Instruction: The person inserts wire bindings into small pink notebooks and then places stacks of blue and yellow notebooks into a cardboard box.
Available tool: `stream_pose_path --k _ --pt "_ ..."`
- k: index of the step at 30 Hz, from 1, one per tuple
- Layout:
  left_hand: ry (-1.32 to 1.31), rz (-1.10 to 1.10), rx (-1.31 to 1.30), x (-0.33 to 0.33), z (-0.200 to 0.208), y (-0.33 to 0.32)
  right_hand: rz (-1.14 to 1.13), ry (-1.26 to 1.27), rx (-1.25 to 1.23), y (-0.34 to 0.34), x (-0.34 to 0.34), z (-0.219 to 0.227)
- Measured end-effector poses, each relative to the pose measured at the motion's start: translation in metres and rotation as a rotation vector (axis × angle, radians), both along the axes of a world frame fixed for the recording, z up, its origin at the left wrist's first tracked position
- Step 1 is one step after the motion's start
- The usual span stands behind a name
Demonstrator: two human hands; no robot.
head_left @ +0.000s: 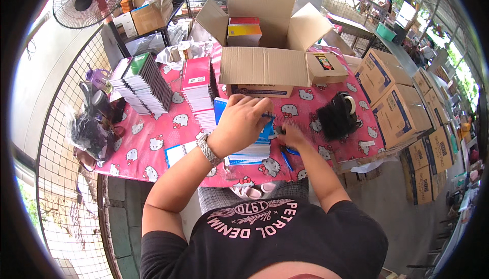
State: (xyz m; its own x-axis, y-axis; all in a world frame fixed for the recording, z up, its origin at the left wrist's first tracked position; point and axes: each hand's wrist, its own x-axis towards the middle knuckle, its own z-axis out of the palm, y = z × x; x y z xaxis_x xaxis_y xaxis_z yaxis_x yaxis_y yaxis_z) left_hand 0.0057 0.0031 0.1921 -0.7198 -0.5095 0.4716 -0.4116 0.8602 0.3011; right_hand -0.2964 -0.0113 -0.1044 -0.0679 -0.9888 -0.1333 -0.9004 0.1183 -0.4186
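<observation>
A stack of blue-covered notebooks (250, 155) stands near the table's front edge. Over its top, my left hand (243, 122), with a metal watch at the wrist, bends its fingers into a pinch; what sits between the fingertips is hidden. Just right of the stack is my right hand (294, 137), its fingers curled and smeared by motion. Below it, a blue pen (287, 161) lies on the pink tablecloth (224, 178). To the left of the stack lies an open notebook (178, 153) with white pages and a blue edge.
Behind my hands stands an open cardboard box (265, 65) with red and yellow notebooks (244, 29) inside. Pink notebooks (197, 80) and green ones (145, 83) are stacked leftward. A black tape dispenser (336, 117) sits right. Closed cartons (397, 113) rise beyond the table's right edge.
</observation>
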Motion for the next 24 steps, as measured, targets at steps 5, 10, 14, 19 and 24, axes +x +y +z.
stream_pose_path --k 5,10,14,19,24 --pt "0.012 0.142 -0.066 0.015 -0.013 -0.002 0.230 -0.604 -0.171 -0.015 0.045 0.188" --pt "0.040 0.499 -0.148 0.010 -0.019 0.021 0.723 -1.436 0.050 0.007 0.060 0.287" --pt "0.081 0.327 -0.189 0.014 -0.018 0.008 0.870 -1.362 0.151 0.007 0.068 0.305" --pt "0.049 0.280 -0.113 0.010 -0.016 -0.002 0.813 -1.018 0.075 0.007 0.061 0.308" --pt "0.076 0.237 -0.054 0.012 -0.012 -0.001 0.699 -0.630 0.122 0.000 0.060 0.315"
